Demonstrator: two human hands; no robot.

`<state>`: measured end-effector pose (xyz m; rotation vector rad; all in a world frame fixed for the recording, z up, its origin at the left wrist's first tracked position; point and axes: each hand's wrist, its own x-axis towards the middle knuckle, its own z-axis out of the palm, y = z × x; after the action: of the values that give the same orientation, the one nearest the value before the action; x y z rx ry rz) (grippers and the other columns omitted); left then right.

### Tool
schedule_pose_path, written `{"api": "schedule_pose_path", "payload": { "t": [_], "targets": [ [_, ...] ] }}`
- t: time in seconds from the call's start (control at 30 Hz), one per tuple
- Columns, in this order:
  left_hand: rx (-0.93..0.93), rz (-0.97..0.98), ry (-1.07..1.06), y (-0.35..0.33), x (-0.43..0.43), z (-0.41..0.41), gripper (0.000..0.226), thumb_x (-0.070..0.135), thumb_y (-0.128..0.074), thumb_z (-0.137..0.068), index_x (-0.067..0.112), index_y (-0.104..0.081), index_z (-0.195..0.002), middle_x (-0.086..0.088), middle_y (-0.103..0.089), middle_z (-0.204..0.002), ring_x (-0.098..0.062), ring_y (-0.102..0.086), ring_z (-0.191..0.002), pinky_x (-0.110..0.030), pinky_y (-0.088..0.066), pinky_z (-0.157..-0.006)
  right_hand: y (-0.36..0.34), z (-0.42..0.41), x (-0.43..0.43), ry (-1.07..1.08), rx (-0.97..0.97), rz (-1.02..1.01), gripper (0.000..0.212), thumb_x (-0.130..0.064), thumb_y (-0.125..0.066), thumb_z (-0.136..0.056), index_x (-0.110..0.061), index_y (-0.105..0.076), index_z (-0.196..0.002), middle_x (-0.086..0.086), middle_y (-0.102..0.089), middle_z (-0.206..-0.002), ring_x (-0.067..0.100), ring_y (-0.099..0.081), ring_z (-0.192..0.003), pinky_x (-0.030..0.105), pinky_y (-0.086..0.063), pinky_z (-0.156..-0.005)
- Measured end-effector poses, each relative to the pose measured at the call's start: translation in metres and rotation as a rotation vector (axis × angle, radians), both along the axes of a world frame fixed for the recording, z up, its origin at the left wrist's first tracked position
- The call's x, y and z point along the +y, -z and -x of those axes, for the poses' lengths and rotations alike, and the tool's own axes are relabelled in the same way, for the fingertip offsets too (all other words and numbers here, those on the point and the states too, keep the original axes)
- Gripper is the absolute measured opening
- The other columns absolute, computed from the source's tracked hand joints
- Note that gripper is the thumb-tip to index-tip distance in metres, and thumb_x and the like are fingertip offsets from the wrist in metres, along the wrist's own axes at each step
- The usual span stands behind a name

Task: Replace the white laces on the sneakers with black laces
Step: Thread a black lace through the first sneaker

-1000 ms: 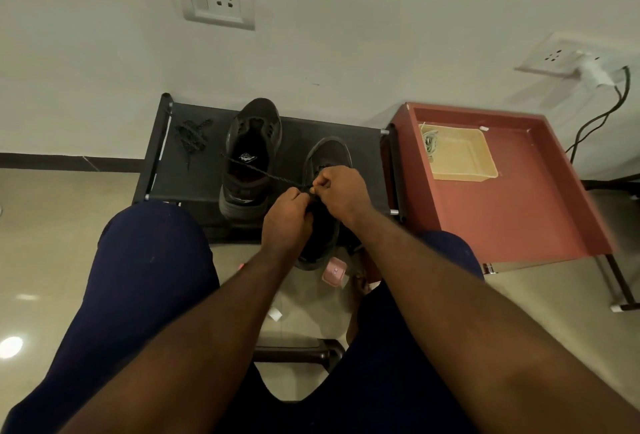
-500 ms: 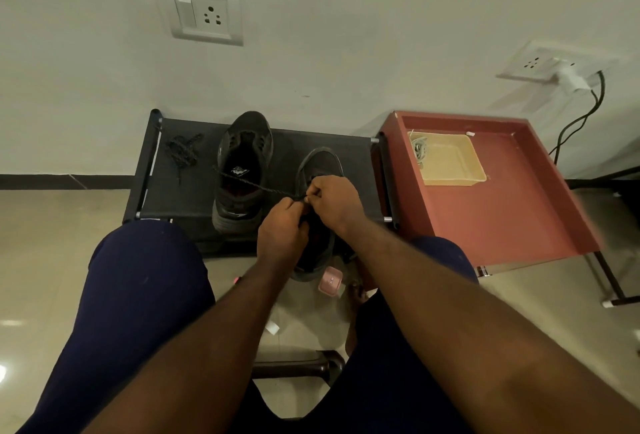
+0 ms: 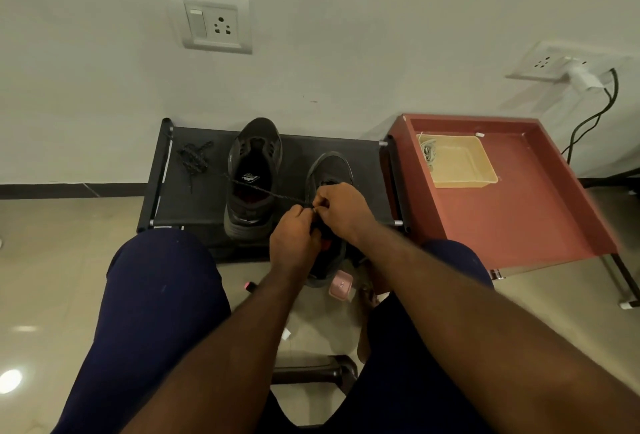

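With left hand (image 3: pixel 294 238) and right hand (image 3: pixel 343 208) both pinching black lace (image 3: pixel 270 193) over right-side sneaker (image 3: pixel 330 167) on black rack (image 3: pixel 194 205), steady eyelet, feed tip straight through, then draw slack free of neighbouring sneaker (image 3: pixel 254 143) without twisting. Cannot make out eyelet, lace tip or lacing progress: hidden beneath both hands.

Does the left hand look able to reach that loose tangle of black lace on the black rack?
Probably yes: the tangle of black lace lies uncovered on the black rack, though the left hand pinches a taut lace.
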<state>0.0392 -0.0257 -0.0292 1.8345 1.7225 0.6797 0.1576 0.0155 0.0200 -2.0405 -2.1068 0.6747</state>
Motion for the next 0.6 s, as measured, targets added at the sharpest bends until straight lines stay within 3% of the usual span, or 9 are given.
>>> {"api": "schedule_pose_path", "payload": {
  "t": [0.4, 0.6],
  "targets": [
    [0.003, -0.041, 0.017, 0.002, -0.001, 0.0, 0.014, 0.011, -0.063, -0.083, 0.011, -0.067, -0.096, -0.006, -0.058, -0.094, -0.026, -0.057, -0.085, -0.043, -0.05, -0.066, 0.005, -0.008, 0.0, 0.062, 0.135, -0.011, 0.006, -0.015, -0.067, -0.091, -0.016, -0.072, -0.089, -0.003, -0.072, -0.089, 0.014, -0.065, -0.085, 0.037, -0.054, -0.085],
    [-0.019, -0.051, 0.008, 0.002, -0.001, 0.0, 0.01, 0.01, -0.065, -0.082, 0.008, -0.066, -0.091, -0.009, -0.057, -0.092, -0.028, -0.057, -0.084, -0.04, -0.046, -0.065, 0.0, -0.013, 0.007, 0.04, 0.131, 0.027, 0.005, -0.012, -0.068, -0.091, -0.01, -0.073, -0.09, -0.002, -0.071, -0.088, 0.013, -0.064, -0.085, 0.035, -0.054, -0.084]
  ]
}}
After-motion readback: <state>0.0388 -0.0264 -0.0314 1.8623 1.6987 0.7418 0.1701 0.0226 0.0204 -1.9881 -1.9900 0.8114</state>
